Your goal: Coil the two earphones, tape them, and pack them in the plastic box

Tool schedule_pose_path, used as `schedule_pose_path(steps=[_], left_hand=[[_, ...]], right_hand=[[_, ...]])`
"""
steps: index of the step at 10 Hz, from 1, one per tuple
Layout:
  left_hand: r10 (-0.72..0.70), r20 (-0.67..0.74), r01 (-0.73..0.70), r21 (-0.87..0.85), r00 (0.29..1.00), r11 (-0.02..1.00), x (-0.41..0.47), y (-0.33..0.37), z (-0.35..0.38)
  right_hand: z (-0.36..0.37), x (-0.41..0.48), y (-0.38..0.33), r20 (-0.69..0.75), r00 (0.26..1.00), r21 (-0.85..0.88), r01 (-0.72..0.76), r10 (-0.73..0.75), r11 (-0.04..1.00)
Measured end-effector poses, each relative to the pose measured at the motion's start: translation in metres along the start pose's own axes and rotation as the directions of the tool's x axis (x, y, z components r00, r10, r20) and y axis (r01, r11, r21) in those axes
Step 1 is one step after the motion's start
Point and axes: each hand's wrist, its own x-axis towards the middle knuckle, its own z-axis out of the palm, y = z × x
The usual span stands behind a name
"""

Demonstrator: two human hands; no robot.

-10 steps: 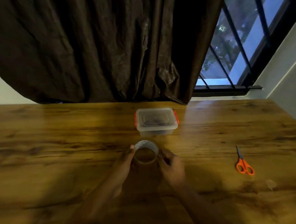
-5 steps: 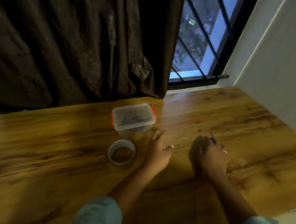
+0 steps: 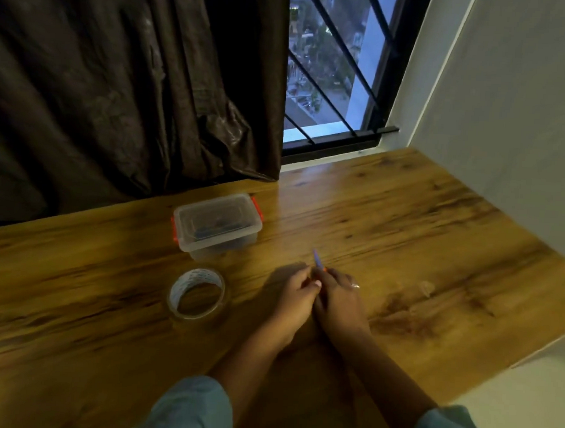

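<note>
The clear plastic box (image 3: 216, 225) with orange latches stands lid-on at the back of the wooden table (image 3: 405, 226); dark items show dimly through it. In front of it lies the roll of clear tape (image 3: 197, 292), flat and untouched. My right hand (image 3: 340, 300) grips the orange-handled scissors (image 3: 317, 260), whose blade tip pokes out beyond the fingers and points away from me. My left hand (image 3: 295, 296) lies against the right one with curled fingers, its thumb at the scissors' handle; whether it holds anything is hidden. No earphones are plainly visible.
A small clear scrap (image 3: 426, 288) lies on the table right of my hands. A dark curtain (image 3: 117, 90) hangs behind the box, with a barred window (image 3: 333, 85) beside it. A white wall (image 3: 508, 127) bounds the table's right side.
Both hands let go of the tape roll, which now lies on the table. My right hand took up the scissors from the right; my left hand moved over to join it. The camera turned right.
</note>
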Motion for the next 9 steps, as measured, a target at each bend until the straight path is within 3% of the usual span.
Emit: schedule_pose_path(steps=[2, 4, 6, 7, 8, 9], left_hand=[[0.091, -0.162, -0.073, 0.117, 0.983, 0.99, -0.012, -0.012, -0.051], [0.114, -0.202, -0.061, 0.251, 0.973, 0.966, -0.025, -0.018, -0.07], [0.151, -0.205, -0.069, 0.359, 0.967, 0.931, -0.036, -0.02, -0.067], [0.18, -0.203, -0.083, 0.413, 0.962, 0.907, -0.041, -0.021, -0.067], [0.345, -0.26, -0.195, 0.469, 0.902, 0.862, -0.047, -0.02, -0.072], [0.491, -0.352, -0.286, 0.496, 0.797, 0.82, -0.051, -0.009, -0.082]], right_hand=[[0.023, 0.003, -0.038, 0.061, 0.987, 0.054, 0.145, -0.148, 0.988], [0.045, 0.006, -0.058, 0.075, 0.973, 0.092, 0.21, -0.217, 0.973], [0.059, 0.008, -0.053, 0.086, 0.971, -0.047, 0.229, -0.224, 0.972], [0.059, 0.008, -0.053, 0.083, 0.97, -0.034, 0.231, -0.228, 0.972], [0.054, 0.006, -0.053, 0.063, 0.97, 0.021, 0.232, -0.233, 0.972], [0.047, 0.004, -0.056, -0.015, 0.981, 0.177, 0.192, -0.192, 0.965]])
